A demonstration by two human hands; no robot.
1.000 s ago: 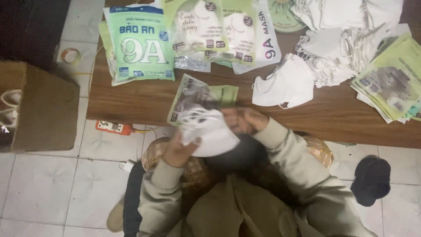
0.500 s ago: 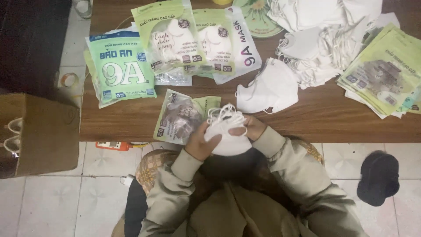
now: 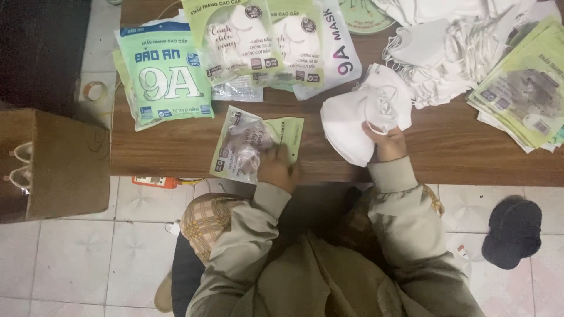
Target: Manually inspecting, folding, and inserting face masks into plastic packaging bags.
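two hands: both at the near edge of the wooden table (image 3: 176,158)
left hand (image 3: 277,167): fingers pressed flat on a clear mask packet (image 3: 249,144) with green card
right hand (image 3: 385,141): gripping white masks (image 3: 361,117), a soft stack with ear loops

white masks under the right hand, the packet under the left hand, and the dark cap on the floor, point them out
white masks (image 3: 346,126), head view, on the folded front of the stack
packet (image 3: 241,144), head view, on its clear window
dark cap (image 3: 512,232), head view, on its crown
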